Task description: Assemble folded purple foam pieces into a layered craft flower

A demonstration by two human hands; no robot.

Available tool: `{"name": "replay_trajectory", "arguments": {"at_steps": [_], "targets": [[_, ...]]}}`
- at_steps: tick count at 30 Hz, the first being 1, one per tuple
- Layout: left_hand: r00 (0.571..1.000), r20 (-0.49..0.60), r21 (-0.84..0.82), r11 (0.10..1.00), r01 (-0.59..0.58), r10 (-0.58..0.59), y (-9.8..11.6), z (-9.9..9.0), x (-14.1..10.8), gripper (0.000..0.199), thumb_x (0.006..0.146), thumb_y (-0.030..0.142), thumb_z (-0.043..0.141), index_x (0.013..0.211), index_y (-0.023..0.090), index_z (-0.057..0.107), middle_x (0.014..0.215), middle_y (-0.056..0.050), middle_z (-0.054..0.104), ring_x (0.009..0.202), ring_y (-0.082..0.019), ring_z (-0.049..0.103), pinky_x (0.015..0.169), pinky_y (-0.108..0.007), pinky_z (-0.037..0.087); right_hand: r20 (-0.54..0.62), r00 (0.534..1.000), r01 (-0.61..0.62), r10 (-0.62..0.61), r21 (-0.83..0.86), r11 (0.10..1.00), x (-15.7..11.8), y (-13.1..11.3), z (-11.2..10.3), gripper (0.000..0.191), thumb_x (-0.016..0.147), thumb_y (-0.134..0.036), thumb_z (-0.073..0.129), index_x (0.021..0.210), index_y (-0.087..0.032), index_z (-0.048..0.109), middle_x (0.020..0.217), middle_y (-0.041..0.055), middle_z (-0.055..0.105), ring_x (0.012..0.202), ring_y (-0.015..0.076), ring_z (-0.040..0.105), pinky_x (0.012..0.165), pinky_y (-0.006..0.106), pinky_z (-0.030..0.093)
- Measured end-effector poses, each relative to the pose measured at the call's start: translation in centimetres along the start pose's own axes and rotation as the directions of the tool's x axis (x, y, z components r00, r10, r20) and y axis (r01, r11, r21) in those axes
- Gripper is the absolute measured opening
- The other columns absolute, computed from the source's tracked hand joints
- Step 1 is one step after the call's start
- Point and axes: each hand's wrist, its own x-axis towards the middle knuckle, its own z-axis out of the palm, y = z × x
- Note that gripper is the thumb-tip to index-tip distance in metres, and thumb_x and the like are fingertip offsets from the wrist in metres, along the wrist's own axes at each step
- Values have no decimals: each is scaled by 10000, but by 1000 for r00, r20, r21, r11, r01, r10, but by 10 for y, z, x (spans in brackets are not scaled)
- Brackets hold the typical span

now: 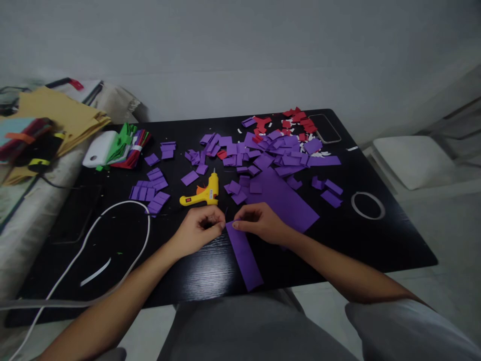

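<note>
A long purple paper strip [246,260] slants toward the table's front edge. My right hand [263,221] pinches its upper end between thumb and fingers. At the strip's upper left corner, my left hand [201,229] has thumb and fingertips pressed together; whether they hold the corner or something tiny is hidden. Just beyond my left hand lies a yellow glue gun [203,193] with an orange trigger. A large purple paper sheet [287,200] lies beneath and behind my right hand. Many folded purple paper pieces [281,150] are heaped beyond it.
Smaller purple piles [150,190] lie at left, and red paper pieces [300,120] at the back right. A white cable [148,235] loops over the left side. A tape ring [368,205] lies at right. Bundled coloured papers [131,148] sit at the back left; a stool [411,155] stands beyond the table.
</note>
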Motion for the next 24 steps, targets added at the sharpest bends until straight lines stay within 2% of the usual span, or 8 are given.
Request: {"name": "replay_trajectory", "arguments": {"at_steps": [14, 24], "targets": [[1000, -11, 12, 1000, -16, 16, 0, 1, -1, 93, 814, 204, 630, 738, 150, 638, 612, 45, 543, 558, -81, 469, 541, -196, 366, 18, 1000, -18, 18, 10, 1000, 0, -1, 0, 309, 719, -432, 888, 786, -167, 744, 689, -23, 656, 636, 114, 554, 636, 259, 442], [999, -42, -3, 1000, -14, 14, -2, -3, -1, 83, 804, 209, 634, 741, 156, 634, 607, 48, 533, 547, -84, 472, 535, -198, 363, -16, 999, 36, -35, 56, 998, 0, -1, -4, 229, 822, -367, 810, 941, -175, 770, 825, 6, 716, 720, 127, 637, 666, 256, 509]]}}
